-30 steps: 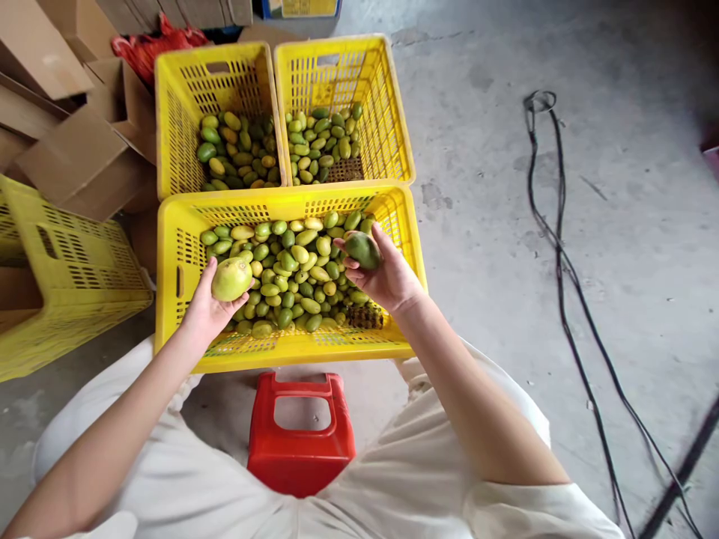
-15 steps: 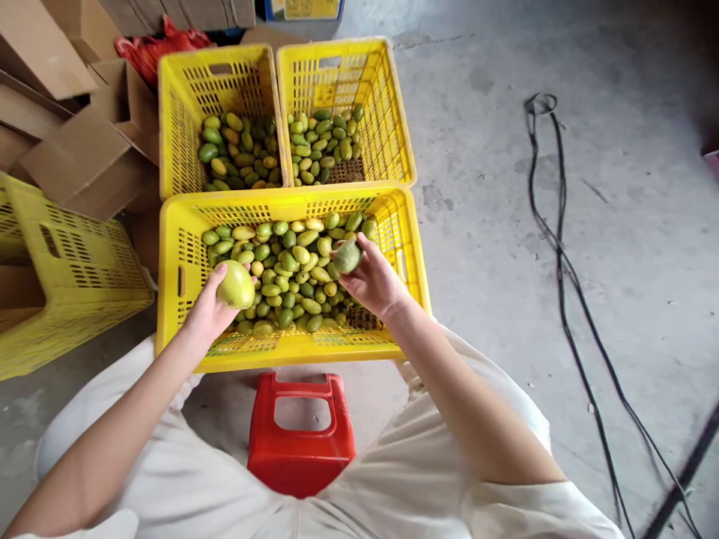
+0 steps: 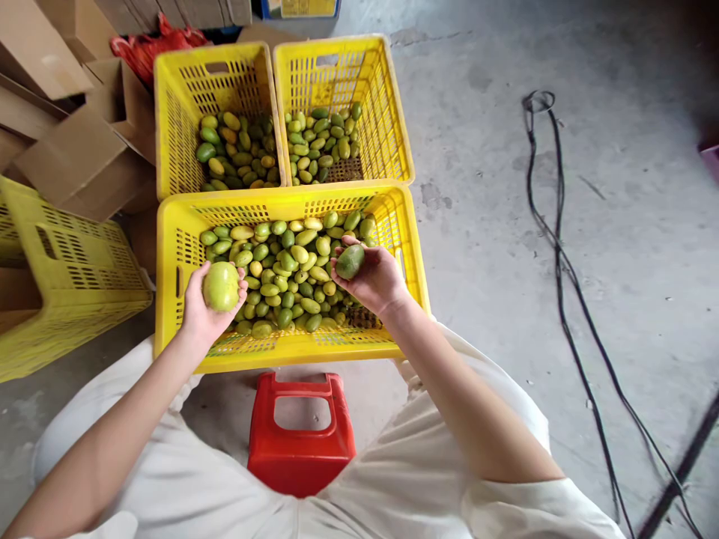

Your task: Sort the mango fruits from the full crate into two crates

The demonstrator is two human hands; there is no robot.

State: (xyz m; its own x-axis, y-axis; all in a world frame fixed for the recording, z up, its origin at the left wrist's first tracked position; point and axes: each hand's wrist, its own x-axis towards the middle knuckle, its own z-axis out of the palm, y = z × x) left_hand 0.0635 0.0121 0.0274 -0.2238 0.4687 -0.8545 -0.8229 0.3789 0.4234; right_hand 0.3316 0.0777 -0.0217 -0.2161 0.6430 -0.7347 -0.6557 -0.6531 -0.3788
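A smooth yellow-green mango [image 3: 221,287] rests in my left hand [image 3: 203,313], the fingers curled around its far side. My right hand [image 3: 383,283], palm turned up, has its fingers around a smaller, darker green mango [image 3: 350,262]. Both hands are over the near yellow crate [image 3: 292,358], the left above its left part and the right above its right part. Inside that crate lie many loose green and yellow mangoes [image 3: 286,261], with a bit of the slatted bottom showing at the front right.
Behind stand two more yellow crates, one at left [image 3: 168,150] and one at right [image 3: 387,127], each holding mangoes. A red plastic stool [image 3: 300,457] is between my legs. Left are cardboard boxes [image 3: 79,161] and another yellow crate [image 3: 84,277]. A black cable [image 3: 559,247] lies on the floor.
My left hand has rolled palm-up, showing more of its mango, and shifted slightly left. My right hand has turned its mango, opening the palm upward. Both mangoes are still held.
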